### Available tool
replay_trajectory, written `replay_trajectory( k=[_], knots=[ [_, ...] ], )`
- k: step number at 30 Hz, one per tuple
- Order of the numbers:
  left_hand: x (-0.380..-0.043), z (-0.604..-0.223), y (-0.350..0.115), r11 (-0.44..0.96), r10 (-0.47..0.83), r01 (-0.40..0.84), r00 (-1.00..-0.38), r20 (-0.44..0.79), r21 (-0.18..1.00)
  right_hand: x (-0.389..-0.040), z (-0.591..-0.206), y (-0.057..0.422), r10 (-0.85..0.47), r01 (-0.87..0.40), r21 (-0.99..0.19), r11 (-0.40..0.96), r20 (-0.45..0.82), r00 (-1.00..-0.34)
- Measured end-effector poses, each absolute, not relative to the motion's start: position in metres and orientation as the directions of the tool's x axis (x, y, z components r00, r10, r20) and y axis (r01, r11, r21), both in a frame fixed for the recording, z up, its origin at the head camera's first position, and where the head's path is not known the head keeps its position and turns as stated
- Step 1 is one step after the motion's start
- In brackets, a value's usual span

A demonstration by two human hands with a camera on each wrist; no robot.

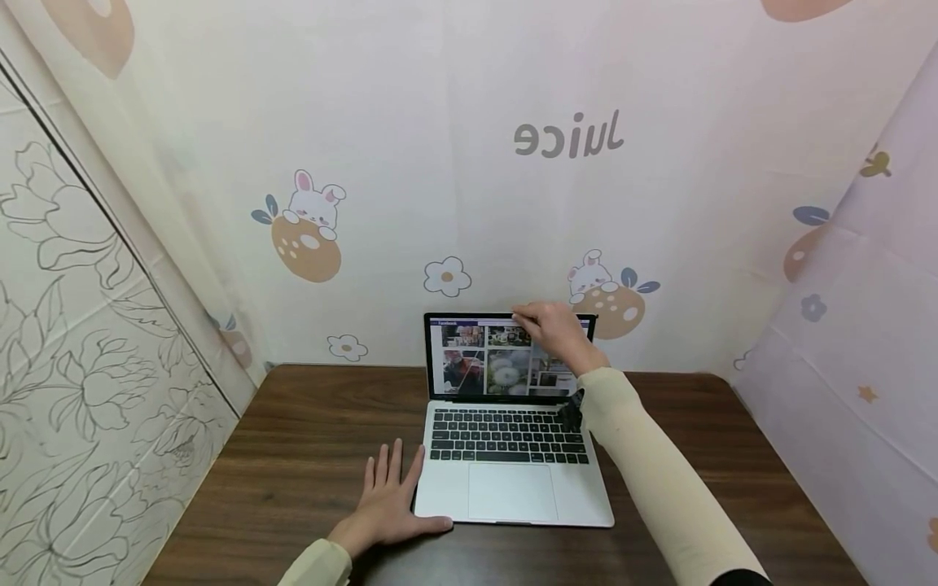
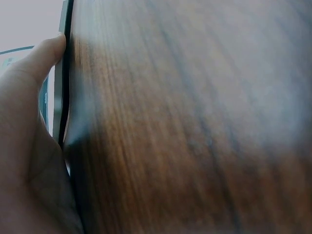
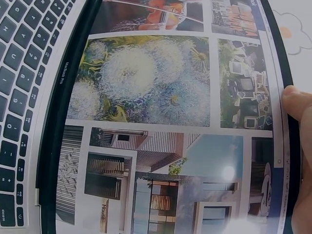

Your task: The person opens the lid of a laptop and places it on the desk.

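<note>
A silver laptop (image 1: 513, 494) stands unfolded on the table, its lit screen (image 1: 460, 373) showing a page of photos. My right hand (image 1: 554, 330) grips the screen's top edge. In the right wrist view the thumb (image 3: 296, 102) lies on the front of the dark bezel, while the fingers behind it are mostly hidden. My left hand (image 1: 392, 505) rests at the laptop's front left corner, fingers spread and straight on the table. Its thumb (image 2: 48, 51) reaches over the front edge of the base in the left wrist view.
The dark wooden table (image 1: 293, 464) extends to both sides of the laptop. Right behind the screen hangs a pale curtain (image 1: 396, 203) printed with rabbits and flowers. More patterned cloth (image 1: 73, 391) hangs along the left side.
</note>
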State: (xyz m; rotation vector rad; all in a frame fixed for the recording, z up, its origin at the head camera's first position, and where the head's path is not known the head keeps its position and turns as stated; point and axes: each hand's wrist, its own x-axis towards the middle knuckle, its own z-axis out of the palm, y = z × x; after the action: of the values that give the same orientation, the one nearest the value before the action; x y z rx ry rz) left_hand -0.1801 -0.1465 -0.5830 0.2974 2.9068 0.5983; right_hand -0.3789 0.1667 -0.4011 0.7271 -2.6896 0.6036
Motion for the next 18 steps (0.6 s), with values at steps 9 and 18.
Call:
replay_trajectory(
  k=[9, 18],
  knots=[
    [-0.1789, -0.579, -0.146, 0.891, 0.239, 0.169, -0.964, -0.117, 0.422, -0.3825, -0.4018, 0.1672, -0.407, -0.523, -0.341, 0.781, 0.357, -0.841],
    [-0.1793, -0.5753, -0.1456, 0.9, 0.237, 0.165, -0.962, -0.133, 0.403, -0.3859, -0.4006, 0.1662, -0.409, -0.524, -0.343, 0.78, 0.354, -0.841]
  ],
)
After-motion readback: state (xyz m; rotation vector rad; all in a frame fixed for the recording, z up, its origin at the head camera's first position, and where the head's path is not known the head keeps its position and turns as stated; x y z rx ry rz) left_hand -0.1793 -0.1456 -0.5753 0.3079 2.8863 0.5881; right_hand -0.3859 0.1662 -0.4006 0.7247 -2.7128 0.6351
